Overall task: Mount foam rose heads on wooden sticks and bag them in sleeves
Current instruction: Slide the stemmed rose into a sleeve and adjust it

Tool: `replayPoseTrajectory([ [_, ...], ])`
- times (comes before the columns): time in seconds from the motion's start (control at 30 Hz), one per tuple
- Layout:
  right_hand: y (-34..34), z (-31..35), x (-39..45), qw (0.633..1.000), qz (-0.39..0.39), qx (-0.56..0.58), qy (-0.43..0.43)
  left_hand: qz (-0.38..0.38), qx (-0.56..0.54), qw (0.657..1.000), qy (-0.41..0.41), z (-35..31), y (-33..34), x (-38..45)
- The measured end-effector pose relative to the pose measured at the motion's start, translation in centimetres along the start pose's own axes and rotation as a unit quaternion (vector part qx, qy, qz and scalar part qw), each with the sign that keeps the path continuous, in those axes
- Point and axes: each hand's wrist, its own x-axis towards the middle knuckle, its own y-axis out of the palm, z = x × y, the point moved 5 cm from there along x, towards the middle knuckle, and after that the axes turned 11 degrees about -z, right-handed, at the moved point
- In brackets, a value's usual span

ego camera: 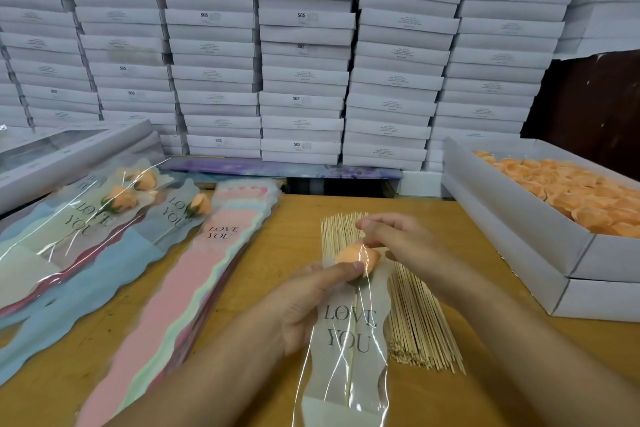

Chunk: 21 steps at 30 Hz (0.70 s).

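Over sticks (412, 319): both hands pinch sleeve (349, 340), rose (353, 258) inside.

Wooden table (284, 218) bears sticks (412, 315), sleeves (194, 274), box (519, 218).

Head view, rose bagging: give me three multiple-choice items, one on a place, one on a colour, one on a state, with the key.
1. Where does the open box of loose rose heads stand?
A. right side of the table
B. left side
C. on the white box stacks

2. What colour is the top sleeve of the unused sleeve stack?
A. blue
B. pink
C. green

3. What is the state of the rose in the held sleeve?
A. loose, no stick
B. on a stick inside the sleeve
C. lying on the bare sticks

Key: 1 A, the box sits by the right hand. 2 B, a pink sleeve tops the pile. 3 B, the stick shows through the sleeve held by the left hand.
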Motion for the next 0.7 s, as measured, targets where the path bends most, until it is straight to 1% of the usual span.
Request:
replayPoseTrajectory([
  [0.13, -0.04, 0.34, -0.35, 1.000, 0.011, -0.011, -0.002, -0.014, 0.009, 1.000, 0.002, -0.18, -0.13, -0.03],
  [0.3, -0.11, 0.55, -0.71, 0.999, 0.039, -0.012, 0.014, -0.014, 0.002, 1.000, -0.001, -0.17, -0.18, 0.04],
  [0.47, -0.50, 0.80, -0.49, 1.000, 0.012, -0.009, 0.005, -0.010, 0.004, 1.000, -0.004, 0.06, -0.09, 0.02],
  [0.6, -0.19, 0.65, -0.69, 0.999, 0.024, -0.016, 0.016, 0.008, 0.014, 1.000, -0.005, 0.05, -0.06, 0.07],
  [0.7, -0.07, 0.66, -0.84, 0.999, 0.029, -0.019, 0.016, 0.003, 0.012, 1.000, 0.000, 0.02, -0.14, 0.19],
])
